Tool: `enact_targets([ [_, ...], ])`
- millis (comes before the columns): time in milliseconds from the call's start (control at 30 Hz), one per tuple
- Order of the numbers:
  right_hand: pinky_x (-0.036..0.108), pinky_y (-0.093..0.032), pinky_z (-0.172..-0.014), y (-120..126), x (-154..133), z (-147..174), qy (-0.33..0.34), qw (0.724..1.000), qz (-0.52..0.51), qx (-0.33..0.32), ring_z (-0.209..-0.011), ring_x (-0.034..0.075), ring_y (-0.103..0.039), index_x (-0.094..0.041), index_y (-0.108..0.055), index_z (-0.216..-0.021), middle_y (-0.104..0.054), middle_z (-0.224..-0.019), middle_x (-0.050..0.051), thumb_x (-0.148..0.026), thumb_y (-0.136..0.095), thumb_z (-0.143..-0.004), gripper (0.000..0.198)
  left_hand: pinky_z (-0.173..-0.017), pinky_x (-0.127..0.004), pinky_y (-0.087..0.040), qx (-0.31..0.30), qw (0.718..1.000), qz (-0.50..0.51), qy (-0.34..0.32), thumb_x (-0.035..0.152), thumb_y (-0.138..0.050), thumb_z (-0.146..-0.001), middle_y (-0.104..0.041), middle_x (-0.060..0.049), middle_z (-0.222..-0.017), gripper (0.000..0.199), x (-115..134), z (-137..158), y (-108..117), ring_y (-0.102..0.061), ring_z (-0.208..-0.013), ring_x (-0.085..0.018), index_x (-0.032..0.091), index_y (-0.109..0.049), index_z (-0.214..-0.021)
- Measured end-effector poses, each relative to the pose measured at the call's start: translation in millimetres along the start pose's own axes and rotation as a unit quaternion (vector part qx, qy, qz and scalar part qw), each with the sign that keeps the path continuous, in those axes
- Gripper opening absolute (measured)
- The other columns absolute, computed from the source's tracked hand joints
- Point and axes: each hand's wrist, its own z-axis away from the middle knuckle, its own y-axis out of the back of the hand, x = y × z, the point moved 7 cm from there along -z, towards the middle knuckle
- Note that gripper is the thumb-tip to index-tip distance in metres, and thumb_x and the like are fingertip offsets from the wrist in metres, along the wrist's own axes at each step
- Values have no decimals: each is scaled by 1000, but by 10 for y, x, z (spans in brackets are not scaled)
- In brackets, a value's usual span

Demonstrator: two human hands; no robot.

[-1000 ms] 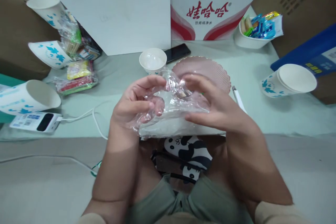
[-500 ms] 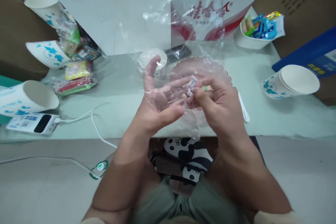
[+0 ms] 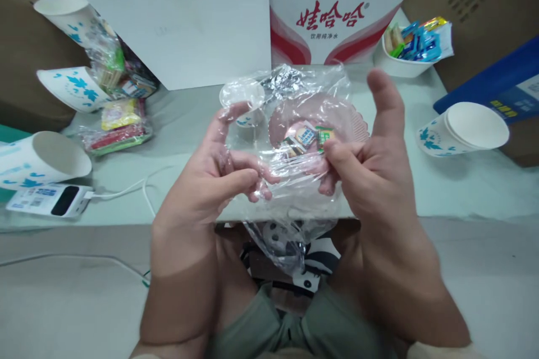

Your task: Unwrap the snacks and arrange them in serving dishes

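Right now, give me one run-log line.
left hand: touching clear film | right hand: touching film near small packets | pink plate: partly behind film

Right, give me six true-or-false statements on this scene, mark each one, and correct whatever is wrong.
1. Clear plastic spans the gap between the left hand and the right hand. True.
2. The large lettering at the back is green. False: on the printed box it is red.
3. The white tub at the upper right holds wrapped packets. True.
4. A power bank lies beside a paper cup. True.
5. That power bank lies next to the white tub. False: it is at the opposite side, on the person's left.
6. The dish beyond the hands is dark blue. False: it is a pink plate.
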Motion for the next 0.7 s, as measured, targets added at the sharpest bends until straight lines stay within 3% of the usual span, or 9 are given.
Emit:
enact_targets([
  [133,26,-51,-45,83,74,-72,10,1000,16,5,-42,11,-53,-39,-44,-144,-58,-61,-9,-42,-62,-99,48,-48,-22,-49,37,997,4,-64,19,-84,-72,-77,7,-72,110,91,20,76,-71,-55,-17,40,-17,-157],
  [233,27,-56,-52,68,115,-90,14,1000,6,-13,-53,12,-61,-32,-60,-117,-59,-67,-5,-46,-58,-101,21,-51,-21,-50,82,993,-4,-89,13,-75,-77,-79,6,-78,69,82,-9,106,-70,-56,-13,37,-45,-134],
  [333,32,-63,-67,-9,83,-62,26,999,-4,-47,-76,16,-70,-32,-60,-122,-68,-87,1,-45,-63,-98,27,-44,-21,-43,131,987,-12,-96,14,-68,-81,-79,4,-82,26,46,-52,132,-63,-50,-9,28,-59,-100],
  [433,33,-64,-73,-111,45,-21,24,995,-5,-100,-84,17,-71,-31,-58,-132,-71,-94,1,-31,-69,-93,41,-37,-22,-30,164,982,-30,-90,11,-68,-78,-78,4,-84,28,26,-80,171,-51,-41,-7,28,-60,-99],
  [533,27,-61,-62,-125,25,-24,25,993,9,-115,-68,12,-66,-23,-70,-110,-68,-78,-1,-20,-62,-92,20,-37,-23,-25,181,979,-55,-77,12,-69,-79,-78,5,-82,40,19,-106,250,-39,-37,-5,31,-55,-111],
  [600,25,-58,-58,-84,21,-53,27,994,21,-100,-62,10,-63,-20,-72,-103,-67,-73,-2,-18,-59,-91,18,-38,-22,-22,192,976,-63,-75,12,-68,-80,-77,7,-77,44,20,-116,327,-34,-37,-5,32,-51,-114],
  [667,25,-58,-59,-40,26,-82,23,996,26,-85,-61,10,-63,-19,-73,-109,-69,-73,-2,-17,-59,-90,23,-40,-21,-26,234,962,-82,-112,9,-68,-79,-76,8,-77,42,79,-70,421,-39,-40,-5,31,-53,-111],
  [700,25,-58,-59,-30,33,-91,19,996,28,-83,-61,10,-63,-19,-73,-111,-70,-74,-2,-17,-59,-90,25,-44,-21,-34,266,946,-97,-156,7,-69,-79,-76,8,-82,39,150,-7,458,-47,-46,-6,30,-56,-108],
])
